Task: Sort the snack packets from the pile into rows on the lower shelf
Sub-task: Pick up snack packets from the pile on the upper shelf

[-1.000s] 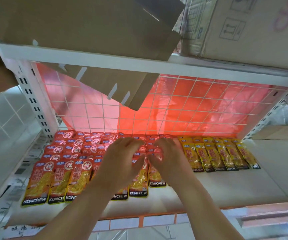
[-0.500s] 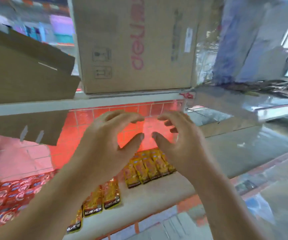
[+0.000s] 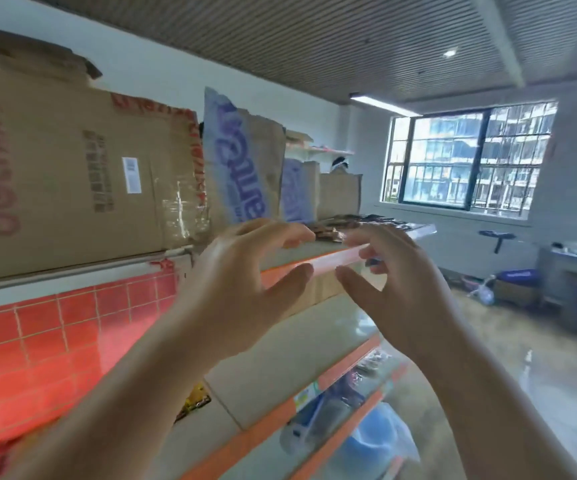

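Bright window (image 3: pixel 467 157) daylight, motion blur

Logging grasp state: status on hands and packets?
Left hand and right hand open, empty, raised at upper shelf edge. Dark packet pile behind fingertips, not gripped. Nothing blocking. Yellow packet mostly hidden below.

Both forearms are raised forward; the left grip (image 3: pixel 245 292) and right grip (image 3: pixel 398 292) face each other, fingers loosely curled, empty.
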A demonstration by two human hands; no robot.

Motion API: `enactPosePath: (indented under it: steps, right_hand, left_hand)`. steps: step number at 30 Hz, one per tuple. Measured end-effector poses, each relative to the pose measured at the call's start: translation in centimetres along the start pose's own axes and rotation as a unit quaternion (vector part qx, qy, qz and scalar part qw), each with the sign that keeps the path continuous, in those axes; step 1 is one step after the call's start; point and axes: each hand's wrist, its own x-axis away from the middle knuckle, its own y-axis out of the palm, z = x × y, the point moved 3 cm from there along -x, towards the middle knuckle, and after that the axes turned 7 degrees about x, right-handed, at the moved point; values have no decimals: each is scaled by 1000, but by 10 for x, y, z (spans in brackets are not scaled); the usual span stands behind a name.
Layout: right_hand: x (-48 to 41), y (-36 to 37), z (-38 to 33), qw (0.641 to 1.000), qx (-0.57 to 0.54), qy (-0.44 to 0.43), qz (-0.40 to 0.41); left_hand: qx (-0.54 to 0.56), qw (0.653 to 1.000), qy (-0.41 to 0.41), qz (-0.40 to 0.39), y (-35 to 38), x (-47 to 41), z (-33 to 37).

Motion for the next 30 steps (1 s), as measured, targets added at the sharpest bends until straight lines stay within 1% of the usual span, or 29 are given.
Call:
enactPosePath:
  steps: [6,14,18,21,25,30]
  right_hand:
    - [4,-46,69,999,42,29,-8]
    - [2,-63,139,995,88,50,-5]
    - [-8,-63,176,993,106,48,-16]
    - [-23,-55,210,992,118,41,-26]
    - [-48,-39,258,993,99,35,-50]
    - [-94,-15,312,996,78,26,-46]
  left_hand:
    - [17,1000,10,-17,71,-47,21]
    - [37,999,20,-21,133,-92,7]
    - [56,998,4,-16,161,-115,-12]
    - [49,999,-7,-14,186,-135,-31]
    - [23,999,-18,-15,218,-161,-59]
    - [13,999,-29,-8,246,-205,-90]
